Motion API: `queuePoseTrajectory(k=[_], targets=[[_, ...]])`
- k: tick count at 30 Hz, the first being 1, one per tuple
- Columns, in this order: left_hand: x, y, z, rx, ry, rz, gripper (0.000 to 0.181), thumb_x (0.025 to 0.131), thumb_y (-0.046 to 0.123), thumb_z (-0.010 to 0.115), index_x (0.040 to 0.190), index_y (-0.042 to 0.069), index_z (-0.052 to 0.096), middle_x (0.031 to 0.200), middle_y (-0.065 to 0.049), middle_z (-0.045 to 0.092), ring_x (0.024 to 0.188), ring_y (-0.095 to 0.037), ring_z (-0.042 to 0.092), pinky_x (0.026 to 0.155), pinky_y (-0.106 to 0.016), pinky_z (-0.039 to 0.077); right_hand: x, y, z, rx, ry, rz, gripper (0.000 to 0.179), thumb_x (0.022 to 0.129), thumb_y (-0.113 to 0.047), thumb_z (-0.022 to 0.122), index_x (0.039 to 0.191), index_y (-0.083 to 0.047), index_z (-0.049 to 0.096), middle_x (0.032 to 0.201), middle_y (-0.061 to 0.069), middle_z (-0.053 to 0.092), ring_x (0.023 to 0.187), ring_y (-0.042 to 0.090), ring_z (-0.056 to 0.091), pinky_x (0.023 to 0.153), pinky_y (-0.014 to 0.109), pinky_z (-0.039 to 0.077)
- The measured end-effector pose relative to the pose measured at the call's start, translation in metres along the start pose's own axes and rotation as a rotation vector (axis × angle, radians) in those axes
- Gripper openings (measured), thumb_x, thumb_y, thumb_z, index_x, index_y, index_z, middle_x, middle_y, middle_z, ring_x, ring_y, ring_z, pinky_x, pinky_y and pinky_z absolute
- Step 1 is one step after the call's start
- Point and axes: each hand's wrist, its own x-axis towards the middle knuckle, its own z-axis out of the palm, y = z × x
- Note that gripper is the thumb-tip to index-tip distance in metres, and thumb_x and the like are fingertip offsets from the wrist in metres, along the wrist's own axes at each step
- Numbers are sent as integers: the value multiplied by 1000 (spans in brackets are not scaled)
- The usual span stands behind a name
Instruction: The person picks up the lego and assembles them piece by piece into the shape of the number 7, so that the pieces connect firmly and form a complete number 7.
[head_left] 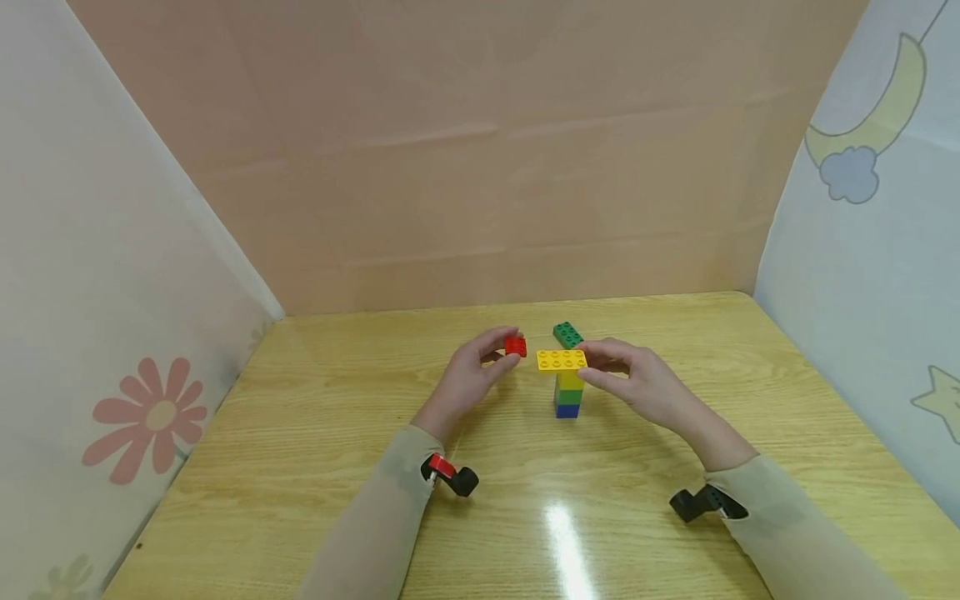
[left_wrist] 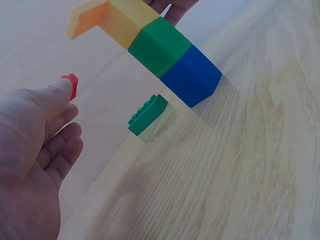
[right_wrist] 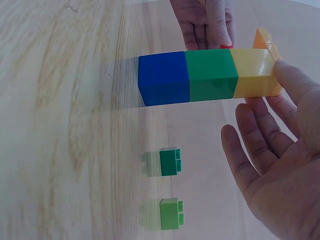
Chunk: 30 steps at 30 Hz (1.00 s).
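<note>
A small tower stands upright on the table: a blue block at the bottom, a green block above it, then a yellow block. Across its top lies a flat yellow brick with studs, jutting out to the left. My right hand pinches the right end of that flat brick between thumb and fingers. To the left of the tower, at about the height of its top, my left hand holds a small red brick by thumb and fingertips, apart from the tower.
Behind the tower a dark green studded brick lies on the wooden table. The right wrist view also shows a light green brick beside it. A pinkish panel rises at the table's back edge, with printed cloths on both sides.
</note>
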Motion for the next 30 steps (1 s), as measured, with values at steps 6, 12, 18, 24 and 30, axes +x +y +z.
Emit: queuePoseTrajectory(k=[6,12,18,24,30], targets=[[0,-1,1,20,-13,21,40,110,28,72,150,23,66,138,6,70,128,-25,66,102,-37,60,0,0,0,9,-2,-1,47,110,-30,74,151,-9,67,138,5,72,120,27,68,102,40,58],[-5,6,-2,25,-9,34,39,109,22,75,146,21,65,133,7,73,129,-23,67,109,-43,56,0,-1,1,21,-2,-3,45,110,-29,74,150,-9,68,137,4,72,119,26,68,104,47,57],[-11,13,-7,-17,-3,46,39,107,16,77,144,19,65,127,3,74,122,-24,67,111,-53,54,-1,-3,1,14,6,-8,46,110,-29,74,150,-7,67,137,7,72,119,28,68,103,48,58],[-15,19,-10,-16,-56,91,36,107,18,78,141,19,67,126,2,72,121,-24,67,108,-53,55,-1,-2,1,4,7,3,46,110,-30,74,150,-9,67,136,5,73,119,26,69,103,45,58],[-17,25,-8,5,-92,128,34,107,19,78,139,19,68,128,4,73,122,-24,66,110,-57,53,0,0,0,13,3,-6,44,110,-30,74,149,-10,68,136,4,73,119,25,69,103,44,58]])
